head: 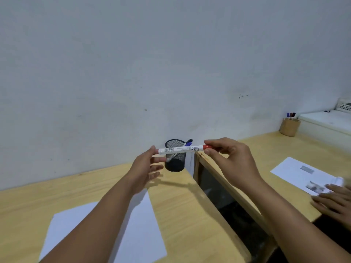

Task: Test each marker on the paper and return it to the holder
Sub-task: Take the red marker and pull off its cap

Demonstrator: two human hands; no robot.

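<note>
A white marker with a red cap is held level in the air in front of a black mesh holder. My left hand pinches the marker's plain end with its other fingers spread. My right hand grips the red cap end. The holder stands on the wooden desk by the wall, and a blue marker sticks out of it. A white sheet of paper lies on the desk beneath my left forearm.
A gap separates my desk from a second desk on the right. On that desk lie a printed sheet under another person's hand, and a wooden cup of markers stands near the wall.
</note>
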